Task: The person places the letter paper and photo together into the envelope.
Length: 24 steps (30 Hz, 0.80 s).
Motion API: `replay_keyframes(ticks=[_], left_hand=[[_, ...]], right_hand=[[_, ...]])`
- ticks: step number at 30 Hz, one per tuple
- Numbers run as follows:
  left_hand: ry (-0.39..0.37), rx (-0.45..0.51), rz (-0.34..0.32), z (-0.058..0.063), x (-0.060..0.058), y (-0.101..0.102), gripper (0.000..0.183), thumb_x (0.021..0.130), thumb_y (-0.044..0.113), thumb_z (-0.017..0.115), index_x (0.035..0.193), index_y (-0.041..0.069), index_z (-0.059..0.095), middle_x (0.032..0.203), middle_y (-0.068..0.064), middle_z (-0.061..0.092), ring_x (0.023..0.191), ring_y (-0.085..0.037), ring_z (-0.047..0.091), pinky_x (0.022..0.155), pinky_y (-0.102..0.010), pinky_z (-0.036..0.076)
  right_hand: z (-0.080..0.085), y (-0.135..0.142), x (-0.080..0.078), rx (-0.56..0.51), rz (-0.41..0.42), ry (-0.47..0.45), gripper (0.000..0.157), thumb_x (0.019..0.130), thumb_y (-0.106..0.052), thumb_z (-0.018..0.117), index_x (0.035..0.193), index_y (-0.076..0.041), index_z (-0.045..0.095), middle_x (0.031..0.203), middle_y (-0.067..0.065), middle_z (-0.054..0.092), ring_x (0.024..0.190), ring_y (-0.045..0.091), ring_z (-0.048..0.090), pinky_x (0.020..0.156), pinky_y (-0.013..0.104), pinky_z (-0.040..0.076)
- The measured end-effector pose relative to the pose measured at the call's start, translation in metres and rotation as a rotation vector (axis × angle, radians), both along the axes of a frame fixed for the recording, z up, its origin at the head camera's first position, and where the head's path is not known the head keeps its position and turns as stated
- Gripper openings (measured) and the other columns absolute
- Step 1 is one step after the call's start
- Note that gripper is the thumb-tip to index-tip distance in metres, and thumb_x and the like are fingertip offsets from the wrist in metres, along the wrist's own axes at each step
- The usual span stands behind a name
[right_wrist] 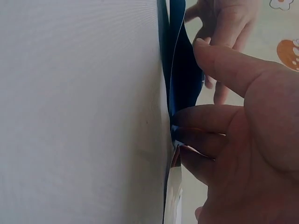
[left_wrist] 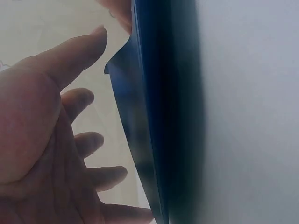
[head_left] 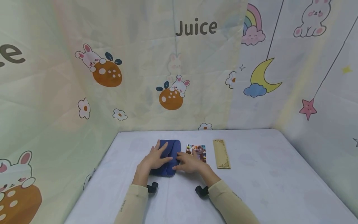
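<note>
A blue flat pouch with a flap (head_left: 174, 147) lies on the white table. Over its left part spreads my left hand (head_left: 153, 159), fingers apart; in the left wrist view that palm (left_wrist: 28, 126) is beside the pouch (left_wrist: 140, 107), whose flap edge stands slightly raised. My right hand (head_left: 190, 163) touches the pouch's right edge. From the right wrist, its thumb and fingers (right_wrist: 210, 116) meet the bowed blue sheet (right_wrist: 184, 79), without a clear pinch. A colourful cartoon picture card (head_left: 199, 151) lies partly beneath the right hand.
A beige strip with ornamental corners (head_left: 222, 154) lies to the right of the picture card. Dark wrist-worn devices (head_left: 202, 191) sit at both cuffs. Printed fabric walls (head_left: 139, 93) rise behind and beside the white table (head_left: 265, 186).
</note>
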State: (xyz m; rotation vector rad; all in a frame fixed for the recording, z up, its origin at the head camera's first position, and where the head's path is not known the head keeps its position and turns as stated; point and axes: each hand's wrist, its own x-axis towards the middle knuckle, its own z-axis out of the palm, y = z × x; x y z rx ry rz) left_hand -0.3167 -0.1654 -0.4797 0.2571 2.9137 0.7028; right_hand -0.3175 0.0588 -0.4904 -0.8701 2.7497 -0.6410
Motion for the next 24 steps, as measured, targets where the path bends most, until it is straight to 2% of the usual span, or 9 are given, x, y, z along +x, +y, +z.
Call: replay_keyframes(ticks=[7,12,20,24], left_hand=[[-0.012,-0.032,-0.021,-0.003,0.001,0.008,0.08,0.096,0.058,0.065,0.163,0.031,0.032,0.175,-0.017,0.01,0.158,-0.052,0.014,0.108,-0.085,0.022],[-0.022,-0.05,-0.017,-0.003,0.003,0.013,0.077,0.097,0.047,0.069,0.163,0.027,0.035,0.173,-0.019,0.018,0.157,-0.052,0.017,0.108,-0.086,0.017],[-0.002,-0.055,-0.033,-0.001,0.003,0.017,0.074,0.097,0.04,0.069,0.162,0.024,0.037,0.171,-0.022,0.025,0.155,-0.051,0.024,0.112,-0.079,0.026],[0.003,-0.058,-0.054,-0.003,0.002,0.017,0.069,0.1,0.038,0.066,0.161,0.025,0.038,0.17,-0.021,0.027,0.156,-0.05,0.024,0.111,-0.079,0.027]], right_hand=[[0.002,0.001,0.001,0.02,-0.006,-0.021,0.071,0.096,-0.058,0.064,0.145,-0.007,0.06,0.164,0.009,0.044,0.155,0.035,0.034,0.12,0.075,-0.001],[0.002,0.001,0.0,0.041,-0.033,-0.019,0.07,0.096,-0.059,0.064,0.144,-0.008,0.061,0.163,0.008,0.046,0.156,0.037,0.031,0.12,0.075,-0.003],[0.001,0.001,-0.002,0.064,-0.054,-0.006,0.069,0.095,-0.059,0.065,0.144,-0.011,0.062,0.162,0.007,0.047,0.157,0.038,0.03,0.12,0.073,-0.004],[0.001,0.002,-0.001,0.062,-0.059,0.0,0.068,0.095,-0.058,0.066,0.143,-0.011,0.062,0.162,0.007,0.047,0.157,0.039,0.029,0.12,0.074,-0.006]])
